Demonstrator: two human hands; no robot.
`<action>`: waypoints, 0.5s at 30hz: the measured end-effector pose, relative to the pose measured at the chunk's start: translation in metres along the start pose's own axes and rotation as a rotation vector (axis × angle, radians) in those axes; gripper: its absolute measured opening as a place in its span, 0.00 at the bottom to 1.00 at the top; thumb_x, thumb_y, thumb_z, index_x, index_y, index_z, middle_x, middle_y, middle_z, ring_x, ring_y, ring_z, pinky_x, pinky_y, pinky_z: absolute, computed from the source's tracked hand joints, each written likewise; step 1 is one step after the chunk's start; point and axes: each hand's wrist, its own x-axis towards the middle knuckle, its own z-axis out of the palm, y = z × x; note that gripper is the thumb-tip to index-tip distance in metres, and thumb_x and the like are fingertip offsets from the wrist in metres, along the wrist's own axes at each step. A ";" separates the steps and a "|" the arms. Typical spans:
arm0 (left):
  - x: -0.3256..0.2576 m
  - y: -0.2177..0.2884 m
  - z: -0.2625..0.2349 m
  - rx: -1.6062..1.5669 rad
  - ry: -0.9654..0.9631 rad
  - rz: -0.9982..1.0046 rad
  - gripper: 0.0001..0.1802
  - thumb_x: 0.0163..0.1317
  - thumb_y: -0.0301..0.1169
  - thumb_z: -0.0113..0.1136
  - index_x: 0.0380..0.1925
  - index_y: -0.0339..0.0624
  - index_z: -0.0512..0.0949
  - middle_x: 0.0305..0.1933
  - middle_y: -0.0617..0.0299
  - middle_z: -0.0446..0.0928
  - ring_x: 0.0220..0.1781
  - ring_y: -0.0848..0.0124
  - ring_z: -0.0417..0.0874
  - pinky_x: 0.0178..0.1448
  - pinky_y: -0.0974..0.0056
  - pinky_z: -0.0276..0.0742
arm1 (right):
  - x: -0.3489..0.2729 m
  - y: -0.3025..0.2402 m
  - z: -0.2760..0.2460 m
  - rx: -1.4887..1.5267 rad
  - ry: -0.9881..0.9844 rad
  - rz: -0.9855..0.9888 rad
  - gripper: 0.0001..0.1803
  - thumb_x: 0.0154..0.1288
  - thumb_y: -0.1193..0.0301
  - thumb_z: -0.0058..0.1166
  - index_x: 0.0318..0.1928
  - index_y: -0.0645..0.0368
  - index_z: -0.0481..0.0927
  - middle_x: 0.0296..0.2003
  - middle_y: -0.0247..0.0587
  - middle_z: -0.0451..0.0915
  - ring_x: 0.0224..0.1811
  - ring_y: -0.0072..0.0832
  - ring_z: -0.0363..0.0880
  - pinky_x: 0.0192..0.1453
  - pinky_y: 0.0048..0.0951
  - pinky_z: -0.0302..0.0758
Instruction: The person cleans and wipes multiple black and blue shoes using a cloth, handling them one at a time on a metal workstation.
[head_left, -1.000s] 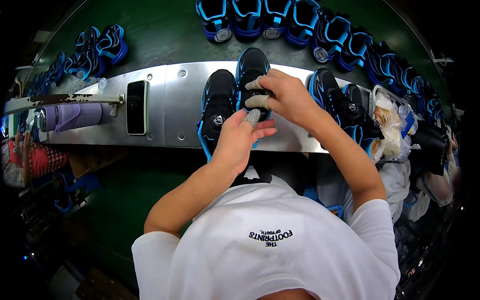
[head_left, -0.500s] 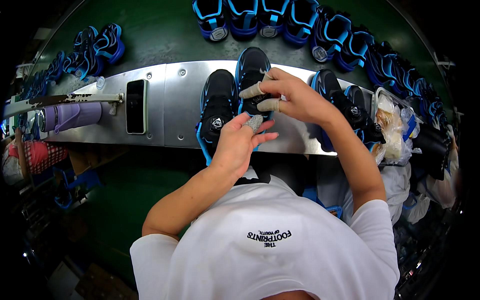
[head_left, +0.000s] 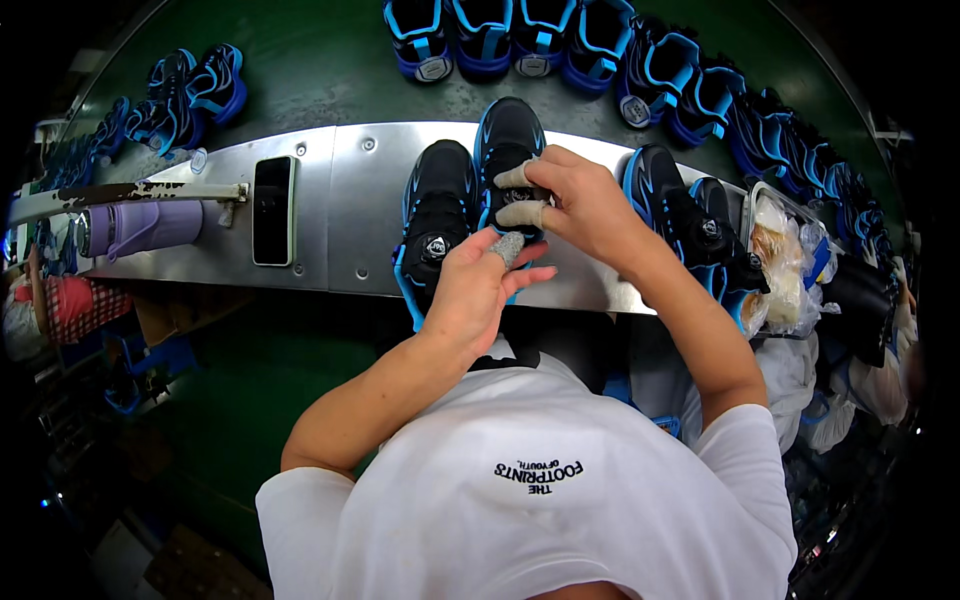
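Note:
A black sneaker with blue trim stands toe-away on the metal strip in front of me. My left hand curls round its near end, the thumb in a grey finger cover, other fingertips showing at the right side. My right hand, with cream covers on two fingers, pinches the round dial on the sneaker's upper, hiding part of it. Close on the left stands a matching sneaker, its dial with a white-marked cap in sight; neither hand grips it.
More such sneakers stand right of my forearm, beside a clear tray of plastic-wrapped items. Rows of sneakers line the green surface beyond. At left lie a phone and a purple bottle, with a worn metal bar above it.
My right hand has shifted slightly left, and its covered fingers have closed in over the dial. The left hand stays nearly where it was.

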 end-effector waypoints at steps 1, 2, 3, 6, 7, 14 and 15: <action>0.000 -0.001 0.000 -0.004 -0.007 -0.008 0.14 0.70 0.23 0.47 0.52 0.27 0.71 0.53 0.52 0.74 0.59 0.57 0.78 0.59 0.55 0.80 | 0.002 0.002 -0.003 -0.021 -0.033 -0.024 0.17 0.55 0.71 0.64 0.48 0.53 0.85 0.36 0.40 0.75 0.39 0.32 0.76 0.44 0.30 0.74; 0.000 -0.002 -0.001 -0.009 -0.013 -0.016 0.14 0.70 0.22 0.47 0.52 0.27 0.71 0.53 0.52 0.74 0.59 0.57 0.78 0.58 0.55 0.80 | 0.004 0.004 -0.007 -0.020 -0.033 -0.026 0.17 0.55 0.71 0.64 0.48 0.53 0.85 0.36 0.40 0.75 0.39 0.32 0.76 0.44 0.30 0.74; -0.001 -0.002 -0.001 -0.008 -0.011 -0.015 0.14 0.70 0.22 0.47 0.52 0.27 0.71 0.53 0.52 0.74 0.59 0.57 0.78 0.58 0.55 0.80 | 0.007 0.004 -0.013 0.077 -0.102 -0.088 0.17 0.55 0.71 0.64 0.48 0.53 0.85 0.37 0.40 0.75 0.39 0.32 0.77 0.44 0.31 0.75; -0.001 -0.002 0.001 -0.002 0.013 -0.020 0.15 0.70 0.22 0.46 0.53 0.27 0.71 0.54 0.52 0.74 0.59 0.57 0.78 0.58 0.55 0.80 | 0.008 0.006 -0.012 0.125 -0.128 -0.162 0.17 0.55 0.71 0.64 0.48 0.54 0.85 0.38 0.40 0.74 0.39 0.32 0.77 0.44 0.31 0.75; 0.000 -0.003 0.001 -0.014 0.008 -0.011 0.15 0.70 0.22 0.46 0.54 0.27 0.70 0.54 0.52 0.74 0.59 0.57 0.78 0.58 0.55 0.80 | 0.007 0.008 -0.007 0.079 -0.086 -0.174 0.18 0.55 0.71 0.64 0.48 0.54 0.85 0.38 0.40 0.74 0.40 0.32 0.77 0.45 0.31 0.76; -0.001 -0.003 -0.002 -0.007 0.007 -0.020 0.15 0.69 0.22 0.46 0.54 0.27 0.70 0.55 0.51 0.74 0.61 0.56 0.77 0.59 0.54 0.80 | 0.008 0.008 -0.008 0.063 -0.029 -0.127 0.19 0.53 0.67 0.66 0.48 0.50 0.84 0.36 0.42 0.73 0.42 0.37 0.76 0.46 0.32 0.75; -0.001 -0.003 -0.003 -0.005 0.009 -0.022 0.15 0.69 0.22 0.46 0.54 0.27 0.70 0.55 0.51 0.74 0.61 0.56 0.77 0.59 0.54 0.80 | 0.012 0.009 -0.015 0.125 -0.150 -0.192 0.20 0.54 0.67 0.65 0.49 0.50 0.84 0.35 0.41 0.73 0.42 0.35 0.76 0.47 0.32 0.75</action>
